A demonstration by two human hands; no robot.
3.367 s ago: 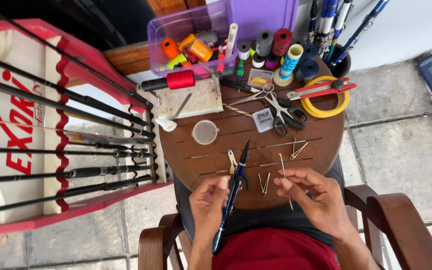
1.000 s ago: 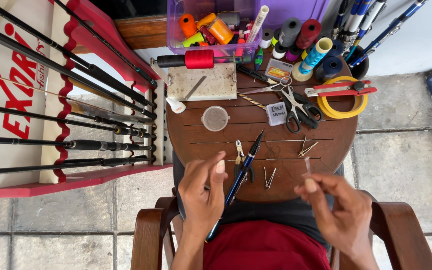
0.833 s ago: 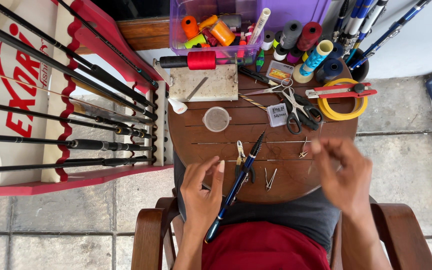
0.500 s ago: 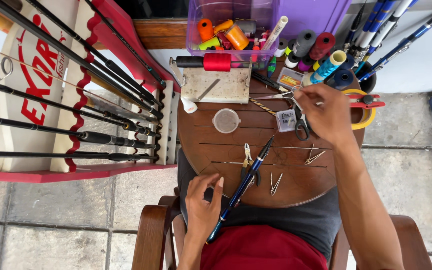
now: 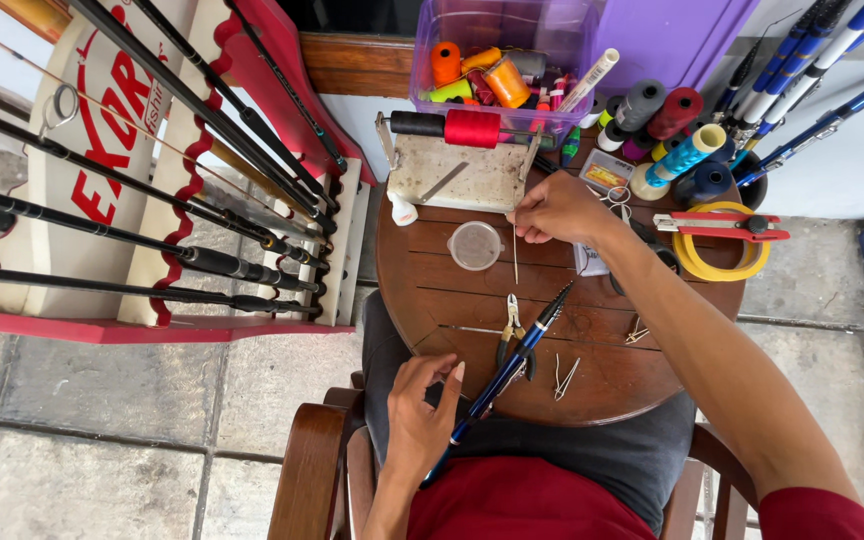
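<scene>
A person seated at a round wooden table (image 5: 432, 290) works with both bare hands. The right hand (image 5: 560, 208) reaches across the tabletop, thumb and forefinger pinched on the top of a thin pale rod piece (image 5: 515, 250) that hangs straight down from the fingertips, just beside a small clear round cup (image 5: 476, 245) to their left. The left hand (image 5: 419, 420) sits at the near edge of the table, its fingers curled around the lower part of a blue rod blank (image 5: 512, 368), which runs diagonally up from the fingers toward the right hand and stops short of it. Small pliers (image 5: 509, 335) lie touching the blank just above the left fingers; wire guides (image 5: 563, 377) lie to their right. Beyond the right fingers stand a thread jig with a red spool (image 5: 472, 128) and a clear box of coloured spools (image 5: 497, 60). The blank's lower end is hidden behind the left hand and lap; what the pinched piece is made of is hard to make out.
</scene>
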